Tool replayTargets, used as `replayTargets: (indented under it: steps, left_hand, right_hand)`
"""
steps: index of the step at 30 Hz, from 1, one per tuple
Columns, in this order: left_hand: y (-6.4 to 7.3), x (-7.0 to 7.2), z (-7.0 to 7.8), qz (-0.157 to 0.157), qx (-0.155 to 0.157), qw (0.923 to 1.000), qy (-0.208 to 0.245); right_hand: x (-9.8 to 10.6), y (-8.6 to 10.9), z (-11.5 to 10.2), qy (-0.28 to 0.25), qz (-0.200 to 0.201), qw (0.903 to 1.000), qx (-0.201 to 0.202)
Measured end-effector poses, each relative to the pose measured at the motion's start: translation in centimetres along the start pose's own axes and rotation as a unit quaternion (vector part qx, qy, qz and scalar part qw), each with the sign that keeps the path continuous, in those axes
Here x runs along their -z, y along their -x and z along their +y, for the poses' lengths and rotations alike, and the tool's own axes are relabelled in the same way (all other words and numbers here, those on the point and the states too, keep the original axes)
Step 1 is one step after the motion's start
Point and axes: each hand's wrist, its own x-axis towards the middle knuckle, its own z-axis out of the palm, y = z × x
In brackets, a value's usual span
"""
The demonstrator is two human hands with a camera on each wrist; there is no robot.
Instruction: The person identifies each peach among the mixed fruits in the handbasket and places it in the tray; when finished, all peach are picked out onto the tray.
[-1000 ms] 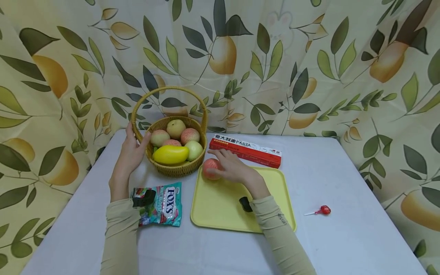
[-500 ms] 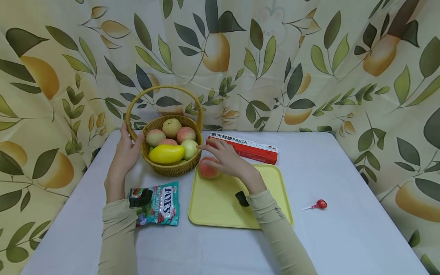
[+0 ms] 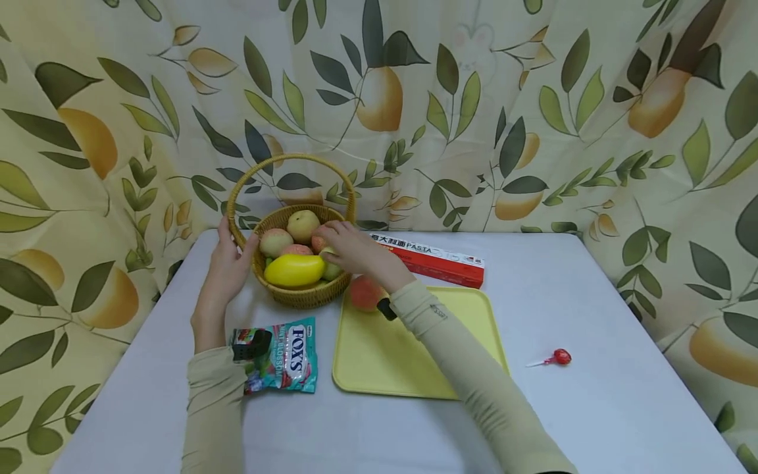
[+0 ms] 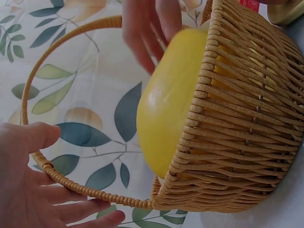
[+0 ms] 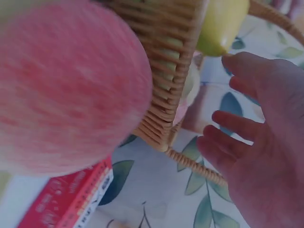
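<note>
A woven basket [image 3: 304, 296] with a tall looped handle [image 3: 290, 158] stands at the back left. In it lie a yellow mango [image 3: 294, 270], several peaches [image 3: 275, 242] and a pale green round fruit [image 3: 331, 266]. My left hand [image 3: 227, 270] touches the left side of the handle, its fingers fairly straight behind the handle in the left wrist view. Over the basket's right part reaches my right hand [image 3: 358, 250], fingers spread and holding nothing, fingertips near the fruit; in the right wrist view its thumb is close to the mango. A pink peach [image 3: 364, 293] sits on the yellow tray [image 3: 393, 368].
Behind the tray lies a red pasta box [image 3: 444, 263]. A teal candy bag [image 3: 287, 355] is in front of the basket, below the left wrist. Far right on the white tablecloth [image 3: 598, 395] rests a red lollipop [image 3: 559, 357]. A patterned curtain [image 3: 450, 151] hangs behind.
My right hand has left the peach on the tray and moved up and left over the fruit in the basket. My left hand has stayed at the handle.
</note>
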Motion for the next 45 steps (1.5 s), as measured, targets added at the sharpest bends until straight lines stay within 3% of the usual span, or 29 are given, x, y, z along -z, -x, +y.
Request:
replayTargets:
  steps: [8,16,21,25,31,36,45]
  left_hand:
    - [0.3,-1.0,-0.1,-0.001,0.009,0.9998,0.016]
    - [-0.2,-0.7,0.3,0.008,-0.007,0.9999,0.006]
    - [-0.4,-0.7,0.1,0.002,-0.001,1.0000,0.006]
    - [-0.2,-0.9,-0.1,-0.002,0.009,0.9999,0.005]
    - [0.0,-1.1,-0.2,-0.004,0.010,0.9999,0.002]
    - [-0.2,-0.9,-0.2,0.000,0.004,1.0000,0.002]
    - [-0.5,0.0,-0.4,0.005,0.012,0.9999,-0.010]
  right_hand:
    - [-0.2,-3.3,0.9,0.019,-0.096,0.9948,-0.028]
    - [-0.1,-5.1,0.9,0.012,-0.114,0.9915,-0.061]
    - [0.2,-5.9,0.6,-0.021,-0.129,0.9864,-0.100]
    - [-0.6,-6.5,0.5,-0.035,-0.113,0.9838,-0.135]
    - [-2.6,-7.5,0.7,0.017,-0.073,0.9834,-0.166]
    - [-3.0,-8.1,0.8,0.059,-0.051,0.9846,-0.156]
    - [-2.3,-8.4,0.5,0.055,-0.036,0.9901,-0.124]
